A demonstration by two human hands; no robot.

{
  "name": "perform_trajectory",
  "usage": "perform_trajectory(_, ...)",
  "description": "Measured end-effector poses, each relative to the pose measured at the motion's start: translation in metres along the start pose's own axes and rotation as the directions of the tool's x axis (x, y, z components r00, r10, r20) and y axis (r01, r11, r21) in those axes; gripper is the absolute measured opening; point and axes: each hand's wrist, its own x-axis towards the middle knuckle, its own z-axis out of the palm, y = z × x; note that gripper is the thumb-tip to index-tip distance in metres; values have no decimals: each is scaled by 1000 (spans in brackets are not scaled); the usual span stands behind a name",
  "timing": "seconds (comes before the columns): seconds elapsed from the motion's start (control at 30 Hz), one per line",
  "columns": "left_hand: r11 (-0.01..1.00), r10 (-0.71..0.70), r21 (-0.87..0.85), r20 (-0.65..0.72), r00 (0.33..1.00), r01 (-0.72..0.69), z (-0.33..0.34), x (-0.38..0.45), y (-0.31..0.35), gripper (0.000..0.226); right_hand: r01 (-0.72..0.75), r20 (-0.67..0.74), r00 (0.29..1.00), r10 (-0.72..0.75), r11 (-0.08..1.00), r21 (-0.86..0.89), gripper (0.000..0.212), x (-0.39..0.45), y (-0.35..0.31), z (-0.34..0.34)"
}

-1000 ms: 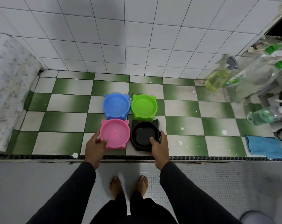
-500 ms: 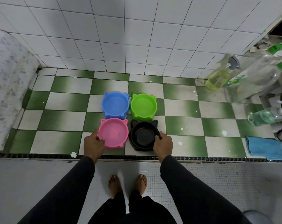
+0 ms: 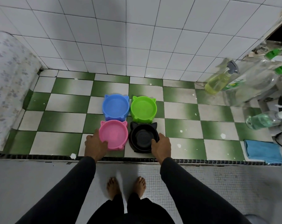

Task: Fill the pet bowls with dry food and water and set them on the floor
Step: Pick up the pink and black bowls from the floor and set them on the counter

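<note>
Your left hand (image 3: 96,143) grips the near-left rim of the pink bowl (image 3: 114,134), thumb hooked over the edge and the fingers curled down its outer side. Your right hand (image 3: 161,145) grips the near-right rim of the black bowl (image 3: 143,137) the same way, thumb over the lip and fingers wrapped round the outside. Both bowls sit side by side, just apart, on the green-and-white checked counter (image 3: 185,135), close to its front edge. Right behind them stand the blue bowl (image 3: 115,107) and the green bowl (image 3: 143,107), so the four make a tight square; the pink one touches or nearly touches the blue, the black likewise the green. All four look empty, each with little cat ears on its rim. Off to your right a blue cloth (image 3: 263,150) lies flat near the counter's front edge, a spray bottle (image 3: 220,80) of yellow liquid leans by the white tiled wall, and clear bottles with green caps (image 3: 264,75) stand beside it. Your bare feet (image 3: 125,186) are on the grey floor below.
</note>
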Motion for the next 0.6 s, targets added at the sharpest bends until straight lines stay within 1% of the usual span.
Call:
perform_trajectory(0.07,1000,-4,24,10,1000,4,-6,-6,9,57,17,32,999,-16,999,-34,38,-3,-2,-5)
perform_trajectory(0.13,999,4,40,13,1000,-5,-11,-6,13,51,43,64,997,-38,996,-82,44,-6,-6,-12)
perform_trajectory(0.23,992,51,112,16,999,-52,-19,-3,14,49,127,96,989,-112,977,-170,48,-8,-15,-22)
perform_trajectory(0.3,977,112,176,41,993,-117,-27,-4,21,54,185,118,980,-159,950,-251,47,-8,-22,-31)
perform_trajectory(0.37,945,182,255,103,978,-203,-38,-9,32,61,260,145,964,-223,907,-331,47,-6,-28,-40)
perform_trajectory(0.4,924,194,308,132,972,-227,-43,-11,37,61,303,164,952,-260,878,-371,47,-6,-32,-44)
perform_trajectory(0.5,863,214,429,169,962,-267,-56,-15,53,51,405,237,913,-332,803,-437,45,-4,-46,-56)
perform_trajectory(0.6,815,243,494,182,953,-302,-67,-23,69,45,452,308,889,-339,758,-470,40,-3,-62,-67)
